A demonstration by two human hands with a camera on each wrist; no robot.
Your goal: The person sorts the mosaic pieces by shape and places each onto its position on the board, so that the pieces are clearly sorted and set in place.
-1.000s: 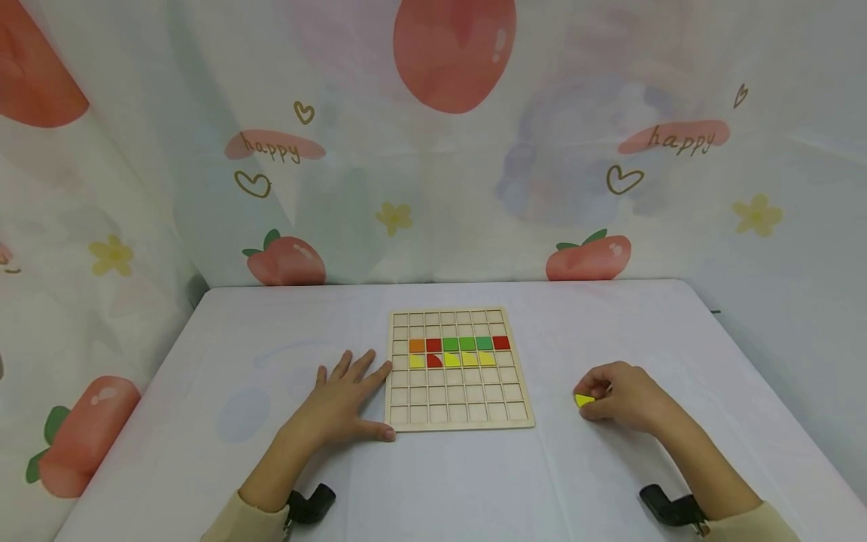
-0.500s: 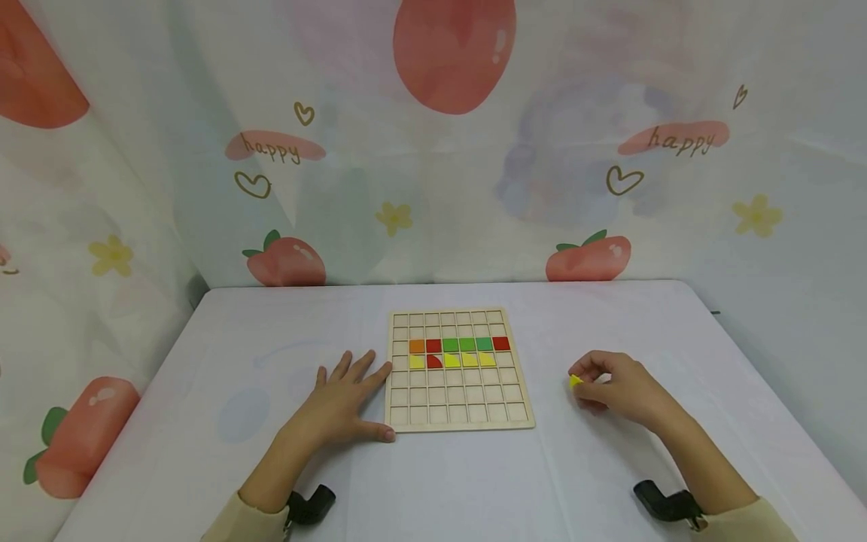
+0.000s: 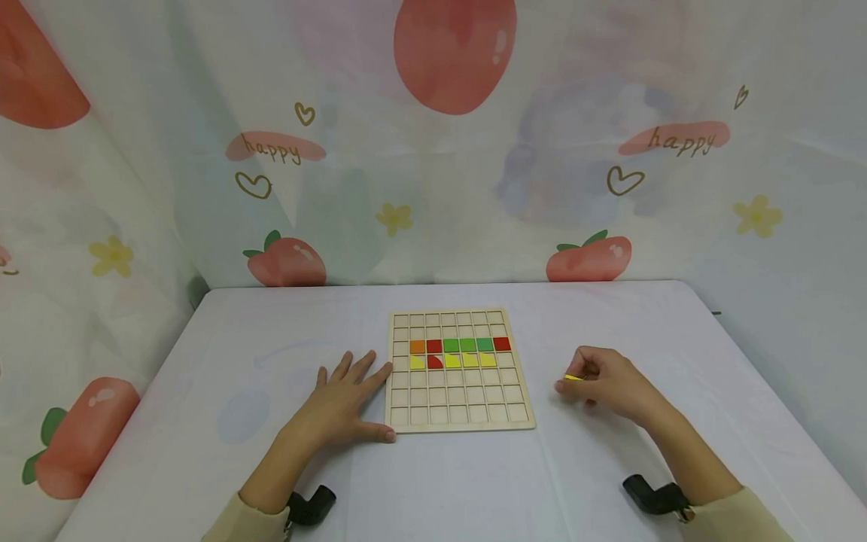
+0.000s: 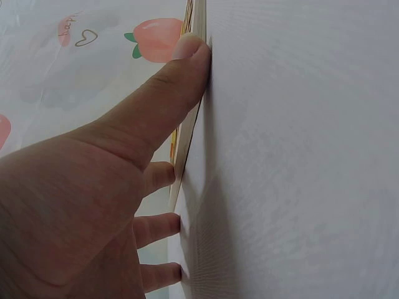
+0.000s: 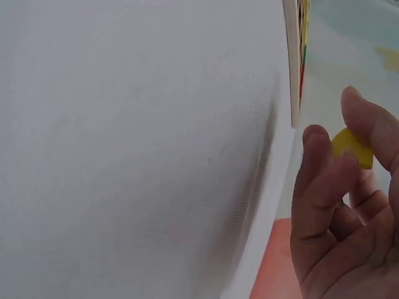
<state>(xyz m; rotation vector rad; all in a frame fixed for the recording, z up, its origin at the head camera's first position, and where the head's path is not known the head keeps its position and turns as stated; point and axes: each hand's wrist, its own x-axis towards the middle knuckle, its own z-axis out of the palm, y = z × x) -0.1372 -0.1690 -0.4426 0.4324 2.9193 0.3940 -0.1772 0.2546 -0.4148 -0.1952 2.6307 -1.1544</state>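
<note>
A wooden grid board [image 3: 457,415] lies flat on the white table, two of its rows partly filled with coloured tiles. One row holds orange, red and green tiles [image 3: 467,345]; below it are several yellow tiles [image 3: 470,360] and a red one with a curved edge. My left hand [image 3: 341,406] is spread out at the board's left side, thumb at the near left corner and index fingertip at the left edge. To the right of the board, my right hand [image 3: 612,382] pinches a small yellow tile [image 5: 352,148] with a rounded edge between thumb and fingers.
A white cloth covers the table [image 3: 474,489]. Behind it hangs a printed curtain [image 3: 460,173] with fruit, flowers and lettering. Each wrist wears a black camera mount, such as the right one [image 3: 653,495].
My right hand has moved left and slightly away from me, turning the yellow tile so that it shows nearly edge-on. The left hand and the board have stayed put.
</note>
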